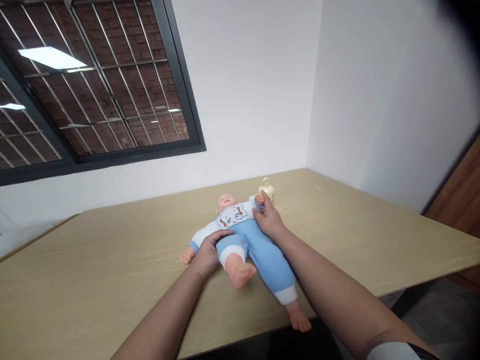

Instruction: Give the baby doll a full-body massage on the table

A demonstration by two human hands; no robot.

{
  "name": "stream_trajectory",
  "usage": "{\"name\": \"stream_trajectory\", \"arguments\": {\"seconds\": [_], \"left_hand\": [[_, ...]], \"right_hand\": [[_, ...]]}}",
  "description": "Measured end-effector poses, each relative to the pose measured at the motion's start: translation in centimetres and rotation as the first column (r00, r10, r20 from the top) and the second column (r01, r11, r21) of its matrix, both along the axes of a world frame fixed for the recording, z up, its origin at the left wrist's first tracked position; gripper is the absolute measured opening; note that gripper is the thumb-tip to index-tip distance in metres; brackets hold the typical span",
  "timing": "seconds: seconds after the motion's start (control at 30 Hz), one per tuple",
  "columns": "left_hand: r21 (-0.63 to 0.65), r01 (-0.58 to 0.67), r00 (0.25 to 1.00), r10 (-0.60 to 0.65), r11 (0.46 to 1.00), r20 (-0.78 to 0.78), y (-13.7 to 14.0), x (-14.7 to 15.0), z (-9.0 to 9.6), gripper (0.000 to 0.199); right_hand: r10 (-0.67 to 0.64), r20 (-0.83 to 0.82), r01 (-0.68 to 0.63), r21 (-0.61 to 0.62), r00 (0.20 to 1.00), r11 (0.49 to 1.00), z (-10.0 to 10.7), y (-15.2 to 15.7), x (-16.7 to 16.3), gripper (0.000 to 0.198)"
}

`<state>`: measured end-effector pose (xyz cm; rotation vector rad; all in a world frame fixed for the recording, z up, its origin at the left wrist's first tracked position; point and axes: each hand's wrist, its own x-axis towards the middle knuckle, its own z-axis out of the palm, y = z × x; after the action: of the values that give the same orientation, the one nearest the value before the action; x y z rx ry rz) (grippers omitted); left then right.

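Observation:
A baby doll [258,245] in a white and light blue outfit with a cartoon face on its chest lies on its back on the table. Its head points away from me, and one foot hangs past the table's front edge. My left hand [210,252] wraps round the doll's hip and upper leg at the left; that leg is bent up, its foot raised towards me. At the right, my right hand [270,218] grips the doll's side by its arm, thumb up near the doll's small hand. Part of the fingers of both hands is hidden by the doll.
Just behind my right hand stands a small pale yellow bottle [267,190], partly covered. A thin white strand [317,186] lies on the table [356,240] at the back right. White walls and a barred window [112,80] bound the far side.

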<state>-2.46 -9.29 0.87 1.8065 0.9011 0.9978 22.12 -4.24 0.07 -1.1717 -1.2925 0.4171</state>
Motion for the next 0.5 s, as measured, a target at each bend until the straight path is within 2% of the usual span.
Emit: {"name": "stream_trajectory", "arguments": {"seconds": [0.1,0.17,0.23,0.3,0.37,0.43,0.5], "left_hand": [[0.066,0.072,0.993,-0.065,0.995,-0.102,-0.6,0.0,0.8,0.048],[0.160,0.124,0.978,-0.094,0.979,-0.185,-1.1,0.0,1.4,0.053],[0.252,0.177,0.960,-0.111,0.951,-0.258,-1.5,0.1,2.0,0.059],[0.299,0.216,0.943,-0.119,0.930,-0.310,-1.8,0.2,2.4,0.062],[0.306,0.228,0.933,-0.118,0.924,-0.339,-1.9,0.2,2.6,0.062],[0.301,0.220,0.935,-0.112,0.928,-0.336,-1.8,0.2,2.5,0.060],[0.268,0.190,0.948,-0.105,0.945,-0.301,-1.7,0.2,2.2,0.057]], "right_hand": [[-0.124,-0.260,0.085,-0.158,0.957,0.984,-0.6,1.5,1.3,0.063],[-0.159,-0.479,0.006,-0.306,0.863,0.952,-1.0,2.4,2.2,0.053],[-0.187,-0.642,-0.131,-0.414,0.744,0.901,-1.4,3.1,2.8,0.042],[-0.202,-0.715,-0.230,-0.458,0.669,0.859,-1.7,3.5,3.1,0.033],[-0.202,-0.736,-0.273,-0.471,0.646,0.839,-2.0,3.6,3.2,0.028],[-0.202,-0.749,-0.291,-0.470,0.631,0.833,-2.2,3.6,3.2,0.026],[-0.198,-0.752,-0.273,-0.452,0.629,0.849,-2.2,3.5,3.2,0.027]]}}
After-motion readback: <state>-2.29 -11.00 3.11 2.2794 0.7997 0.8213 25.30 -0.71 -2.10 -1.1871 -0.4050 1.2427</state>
